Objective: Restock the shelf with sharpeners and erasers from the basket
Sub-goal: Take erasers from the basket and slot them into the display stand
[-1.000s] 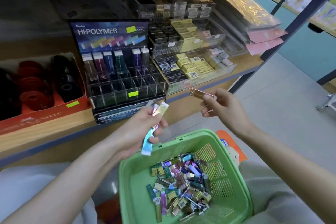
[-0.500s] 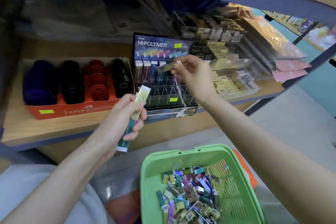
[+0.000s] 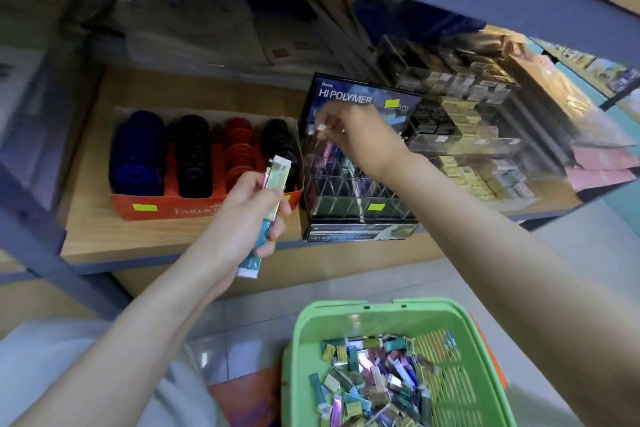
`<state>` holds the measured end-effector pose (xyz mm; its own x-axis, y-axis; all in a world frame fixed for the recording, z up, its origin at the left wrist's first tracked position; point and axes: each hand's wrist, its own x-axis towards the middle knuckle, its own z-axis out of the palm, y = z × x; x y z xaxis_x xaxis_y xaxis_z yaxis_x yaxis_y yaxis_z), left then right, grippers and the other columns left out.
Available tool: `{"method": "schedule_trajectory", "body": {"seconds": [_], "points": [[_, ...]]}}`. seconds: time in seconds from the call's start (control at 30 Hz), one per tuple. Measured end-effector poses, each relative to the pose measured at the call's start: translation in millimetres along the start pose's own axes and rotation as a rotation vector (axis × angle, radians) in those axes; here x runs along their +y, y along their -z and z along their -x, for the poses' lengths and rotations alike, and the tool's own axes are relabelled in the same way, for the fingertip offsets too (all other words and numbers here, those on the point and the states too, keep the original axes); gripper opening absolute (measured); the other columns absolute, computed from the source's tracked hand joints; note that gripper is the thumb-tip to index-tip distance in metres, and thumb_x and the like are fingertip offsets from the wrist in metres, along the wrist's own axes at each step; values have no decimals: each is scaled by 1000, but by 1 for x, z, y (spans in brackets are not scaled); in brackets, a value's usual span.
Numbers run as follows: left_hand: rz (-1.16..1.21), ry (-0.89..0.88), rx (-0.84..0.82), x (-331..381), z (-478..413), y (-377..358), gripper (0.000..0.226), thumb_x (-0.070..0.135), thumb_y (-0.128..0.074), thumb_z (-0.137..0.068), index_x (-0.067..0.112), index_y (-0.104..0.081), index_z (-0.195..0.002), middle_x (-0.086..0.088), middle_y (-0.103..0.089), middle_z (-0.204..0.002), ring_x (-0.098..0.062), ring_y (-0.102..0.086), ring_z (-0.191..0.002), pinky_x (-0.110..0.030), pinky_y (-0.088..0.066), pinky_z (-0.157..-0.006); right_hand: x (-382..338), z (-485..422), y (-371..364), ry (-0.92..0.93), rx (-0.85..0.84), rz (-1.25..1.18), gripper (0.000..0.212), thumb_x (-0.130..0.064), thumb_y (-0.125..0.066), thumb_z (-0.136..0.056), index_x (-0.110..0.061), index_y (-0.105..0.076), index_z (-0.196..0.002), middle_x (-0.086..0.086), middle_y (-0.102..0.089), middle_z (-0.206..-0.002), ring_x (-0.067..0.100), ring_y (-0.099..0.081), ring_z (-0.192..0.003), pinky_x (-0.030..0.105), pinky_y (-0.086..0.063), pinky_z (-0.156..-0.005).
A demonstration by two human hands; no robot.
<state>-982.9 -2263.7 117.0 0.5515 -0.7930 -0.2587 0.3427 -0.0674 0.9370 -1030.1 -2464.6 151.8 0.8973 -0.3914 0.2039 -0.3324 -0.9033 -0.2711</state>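
Left grip (image 3: 249, 218): fingers curled round an eraser bundle (image 3: 275, 184), upright, in front of the shelf (image 3: 156, 239) front edge. Right grip (image 3: 356, 142): pinches a single eraser (image 3: 322, 127) by its white end, over the rear rows of the clear rack (image 3: 349, 198). Rack: at the shelf's front edge, some slots filled. Red carton (image 3: 138, 210) of round sharpeners (image 3: 194, 156): just left of the rack. Green basket (image 3: 304, 340): below the shelf, holding loose erasers (image 3: 374, 381).

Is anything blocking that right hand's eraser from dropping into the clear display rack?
Nothing visible does. The right hand pinches the eraser just above open compartments of the display rack; the left hand holds spare erasers aside.
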Motion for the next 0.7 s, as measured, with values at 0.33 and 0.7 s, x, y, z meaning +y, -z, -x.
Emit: {"method": "schedule_trajectory", "body": {"seconds": [0.33,0.7], "points": [[-19,-33,18,4,-4,0,8,15,-50,-97,9,-51,-102,-4,-59,-81,-7,-45,-46,-18,-30,-35,1,-2,-20,31,89,64,16,-5,-69,-80,-7,-59,-92,7,-56,-96,26,-59,-78,45,-51,-68],[-161,-60,-52,5,-4,-4,17,15,-61,-91,8,-55,-104,-5,-73,-85,-4,-37,-38,-15,-25,-33,-37,70,-3,-194,43,-451,22,-25,-51,-97,-10,-66,-94,8,-64,-82,19,-60,-73,34,-52,-71]]}}
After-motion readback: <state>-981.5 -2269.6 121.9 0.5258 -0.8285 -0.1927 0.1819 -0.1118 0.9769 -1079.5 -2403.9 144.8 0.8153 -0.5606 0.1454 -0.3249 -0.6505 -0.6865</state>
